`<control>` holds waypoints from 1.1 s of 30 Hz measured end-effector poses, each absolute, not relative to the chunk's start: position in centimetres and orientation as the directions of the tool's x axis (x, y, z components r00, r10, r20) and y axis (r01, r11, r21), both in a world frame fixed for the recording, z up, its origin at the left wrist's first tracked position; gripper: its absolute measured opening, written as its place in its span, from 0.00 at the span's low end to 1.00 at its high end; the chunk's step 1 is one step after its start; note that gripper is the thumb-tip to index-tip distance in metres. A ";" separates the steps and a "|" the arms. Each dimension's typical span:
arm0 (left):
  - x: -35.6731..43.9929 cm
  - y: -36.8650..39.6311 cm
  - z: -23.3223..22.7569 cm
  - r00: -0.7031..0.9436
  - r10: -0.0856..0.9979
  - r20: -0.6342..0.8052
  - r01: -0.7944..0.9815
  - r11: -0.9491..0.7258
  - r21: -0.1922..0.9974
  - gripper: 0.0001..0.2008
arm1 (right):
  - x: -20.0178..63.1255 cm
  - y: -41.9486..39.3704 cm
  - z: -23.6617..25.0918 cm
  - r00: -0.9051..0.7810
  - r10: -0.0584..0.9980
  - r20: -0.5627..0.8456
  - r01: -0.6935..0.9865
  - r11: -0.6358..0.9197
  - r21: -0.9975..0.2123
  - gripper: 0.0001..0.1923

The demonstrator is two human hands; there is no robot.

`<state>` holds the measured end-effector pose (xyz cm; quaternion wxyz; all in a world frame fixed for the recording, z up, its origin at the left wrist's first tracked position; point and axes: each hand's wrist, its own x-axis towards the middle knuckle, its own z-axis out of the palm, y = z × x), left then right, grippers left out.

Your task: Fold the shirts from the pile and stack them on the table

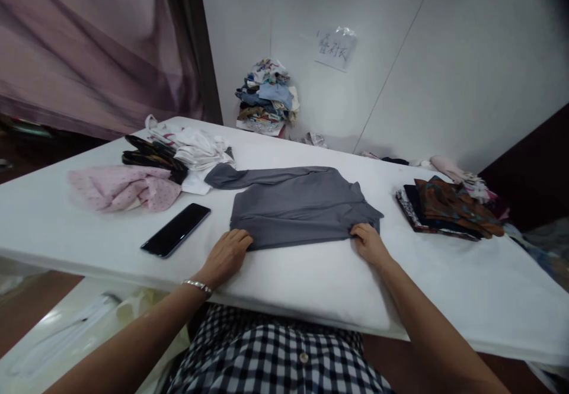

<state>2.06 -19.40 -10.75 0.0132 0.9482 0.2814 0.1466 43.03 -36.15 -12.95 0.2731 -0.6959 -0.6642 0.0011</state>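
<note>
- A white-covered table (462, 287) spans the scene below a pale wall.
- A grey long-sleeved shirt (288, 204) lies flat at the table's middle, near the wearer, its long axis running left to right; the collar end points right, the hem left, and a sleeve along the far side reaches left past the hem.
- Folded garments, a brown patterned piece (453, 204) uppermost, sit stacked to the shirt's right.
- A pink dotted garment (124, 188) lies crumpled to its left.
- The left hand (229, 252) clamps the near hem corner; the right hand (368, 244) pinches the near edge by the collar end.
- A black-screened smartphone (176, 230) rests just beside the left hand.
- A bracelet (198, 286) circles the left wrist.
</note>
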 end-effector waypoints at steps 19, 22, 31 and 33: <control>5.0 -18.4 -11.3 0.709 0.622 0.333 0.563 -0.783 0.264 0.12 | 44.9 -28.4 -10.0 0.684 0.722 0.104 0.699 -0.608 -0.377 0.11; 4.9 -18.5 -11.7 0.699 0.627 0.345 0.558 -0.779 0.286 0.12 | 45.1 -28.3 -10.4 0.720 0.684 0.114 0.672 -0.647 -0.361 0.14; 4.6 -18.3 -12.1 0.635 0.665 0.393 0.571 -0.747 0.342 0.12 | 45.3 -28.8 -11.7 0.647 0.730 0.221 0.756 -0.574 -0.316 0.12; 4.6 -18.7 -12.2 0.636 0.686 0.353 0.618 -0.727 0.299 0.16 | 44.8 -28.8 -11.4 0.601 0.751 0.273 0.793 -0.521 -0.316 0.14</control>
